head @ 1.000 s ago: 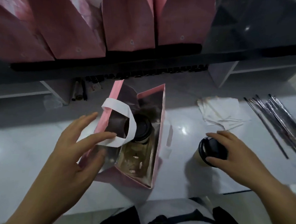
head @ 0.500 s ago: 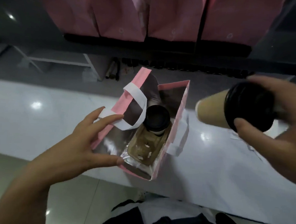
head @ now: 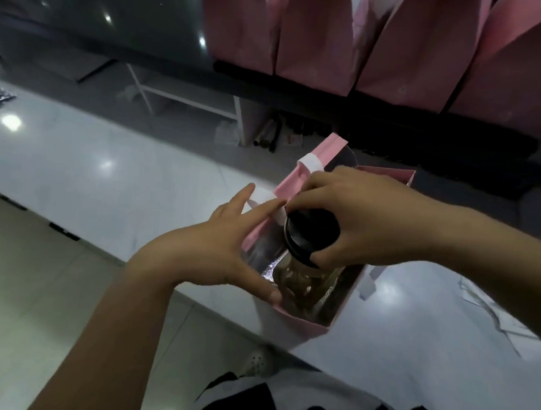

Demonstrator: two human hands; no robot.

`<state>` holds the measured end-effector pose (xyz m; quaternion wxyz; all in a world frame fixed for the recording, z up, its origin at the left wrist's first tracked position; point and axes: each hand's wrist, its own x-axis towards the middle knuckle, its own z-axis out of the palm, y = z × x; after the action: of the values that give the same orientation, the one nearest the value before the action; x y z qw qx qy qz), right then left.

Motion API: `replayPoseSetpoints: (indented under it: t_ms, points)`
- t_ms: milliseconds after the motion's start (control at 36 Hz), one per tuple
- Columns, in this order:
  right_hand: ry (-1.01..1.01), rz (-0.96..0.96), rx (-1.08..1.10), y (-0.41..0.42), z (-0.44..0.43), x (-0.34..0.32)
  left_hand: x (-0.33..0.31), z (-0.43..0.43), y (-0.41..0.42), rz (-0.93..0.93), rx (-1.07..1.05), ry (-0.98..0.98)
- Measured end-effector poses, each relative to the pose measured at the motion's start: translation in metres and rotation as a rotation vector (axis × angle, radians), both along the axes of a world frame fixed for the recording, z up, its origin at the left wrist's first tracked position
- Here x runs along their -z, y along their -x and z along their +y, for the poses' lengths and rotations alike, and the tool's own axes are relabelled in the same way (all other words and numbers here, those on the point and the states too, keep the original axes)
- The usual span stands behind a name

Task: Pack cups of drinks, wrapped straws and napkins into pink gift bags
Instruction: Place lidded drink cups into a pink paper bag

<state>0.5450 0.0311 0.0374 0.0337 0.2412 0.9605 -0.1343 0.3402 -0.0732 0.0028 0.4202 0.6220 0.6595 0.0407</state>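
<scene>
White counter (head: 77, 163), right hand (head: 372, 219) gripping black-lidded cup (head: 311, 235) in pink bag (head: 303, 327), left hand (head: 210, 252) spread on its rim

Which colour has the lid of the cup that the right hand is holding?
The lid is black; the head view shows it best.

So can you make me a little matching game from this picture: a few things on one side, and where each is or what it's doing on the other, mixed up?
Things:
1. left hand
2. right hand
3. open pink bag
4. row of pink bags

Places or states:
a. stands on the dark ledge at the back
b. grips a black-lidded cup by its lid, over the bag's opening
c. stands on the white counter, shiny foil inside
d. fingers straight, touches the open bag's rim

Pairs: 1-d, 2-b, 3-c, 4-a
</scene>
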Motion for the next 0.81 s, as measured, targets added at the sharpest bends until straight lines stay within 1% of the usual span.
replayPoseSetpoints:
  t_ms: [167,250,333,472,639,806]
  points:
    - [-0.017,-0.194,-0.042,0.017,0.004,0.037,0.003,0.004,0.001,-0.005,-0.002,-0.007]
    - [0.028,-0.239,-0.048,0.023,0.003,0.051,0.006,0.005,0.003,-0.023,-0.008,-0.020]
    - [0.016,-0.282,-0.050,0.028,0.000,0.061,0.010,0.004,0.007,-0.035,-0.004,-0.043]
    - [0.015,-0.327,-0.042,0.035,-0.007,0.074,0.015,0.002,0.012,-0.070,0.002,-0.066]
    - [0.043,-0.283,-0.044,0.036,-0.019,0.089,0.019,0.001,0.014,-0.097,0.030,-0.084]
    - [0.035,-0.320,-0.043,0.042,-0.026,0.099,0.025,0.004,0.013,-0.123,0.035,-0.110]
